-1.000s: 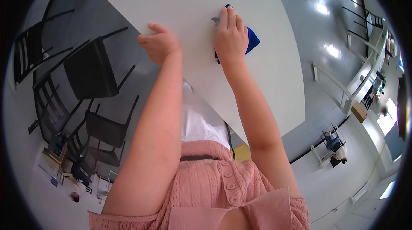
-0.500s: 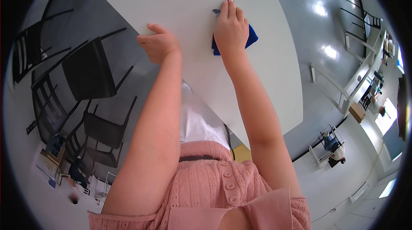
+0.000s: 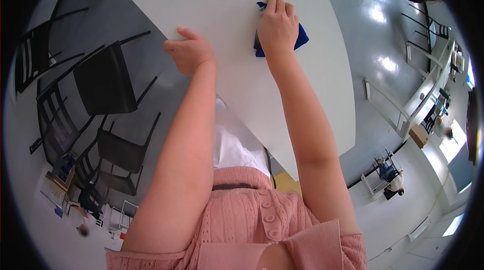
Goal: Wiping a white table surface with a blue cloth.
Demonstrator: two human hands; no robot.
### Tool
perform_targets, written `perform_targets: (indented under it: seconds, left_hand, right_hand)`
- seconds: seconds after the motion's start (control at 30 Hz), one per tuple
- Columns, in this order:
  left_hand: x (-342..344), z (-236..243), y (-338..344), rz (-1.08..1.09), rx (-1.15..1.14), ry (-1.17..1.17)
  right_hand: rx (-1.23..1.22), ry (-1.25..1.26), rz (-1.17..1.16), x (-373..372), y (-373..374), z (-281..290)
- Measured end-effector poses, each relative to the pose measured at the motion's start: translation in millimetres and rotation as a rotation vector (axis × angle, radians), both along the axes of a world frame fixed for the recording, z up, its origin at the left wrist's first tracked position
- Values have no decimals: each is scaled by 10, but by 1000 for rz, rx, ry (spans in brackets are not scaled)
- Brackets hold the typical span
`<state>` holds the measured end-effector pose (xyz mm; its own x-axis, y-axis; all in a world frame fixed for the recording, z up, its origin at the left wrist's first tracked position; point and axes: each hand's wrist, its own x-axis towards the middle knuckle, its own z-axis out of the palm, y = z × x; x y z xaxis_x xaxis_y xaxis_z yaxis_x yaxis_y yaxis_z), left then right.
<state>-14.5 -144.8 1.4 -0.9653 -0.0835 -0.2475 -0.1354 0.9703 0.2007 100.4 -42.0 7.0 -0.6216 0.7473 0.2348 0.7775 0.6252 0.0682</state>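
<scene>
A dark blue cloth (image 3: pixel 302 37) lies bunched on the white tabletop (image 3: pixel 322 83). My right hand (image 3: pixel 278 27) presses down over it, fingers together and pointing to the far side. Folds of the cloth show past the fingertips and on both sides of the hand; what is under the palm is hidden. My left hand (image 3: pixel 191 52) holds the near left edge of the table, its fingers curled at the rim and its thumb side up.
Left of the table stand several black chairs, the closest one (image 3: pixel 104 79) beside the table edge. A white-framed table (image 3: pixel 390 104) is off to the right. At the lower right a person (image 3: pixel 394 178) sits on a chair. Another person (image 3: pixel 83 227) is at the lower left.
My right hand and the blue cloth have slid slightly away from me and to the right across the tabletop. The left hand keeps its place on the edge.
</scene>
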Motion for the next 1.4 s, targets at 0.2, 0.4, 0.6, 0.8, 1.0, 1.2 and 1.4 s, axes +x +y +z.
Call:
perform_targets:
  seconds: [0.2,0.4,0.6,0.8,1.0,1.2,1.4]
  left_hand:
    - [6,-16,-29,-17,15,35]
    - [16,-12,-1,-12,21,41]
    - [3,-23,1,-6,29,11]
    - [19,-3,-31,-17,37,-5]
    - [1,70,-51,22,74,-55]
    - [45,13,-21,3,65,-24]
    - [35,8,-7,9,58,-41]
  right_hand:
    - [-2,7,10,102,-321,-39]
    - [36,20,-17,-87,136,-86]
    - [-135,97,40,149,-315,2]
    - [-311,117,129,587,-796,79]
    - [-300,243,183,147,31,-114]
    - [-215,244,166,-563,447,-73]
    - [-513,195,552,323,-666,5]
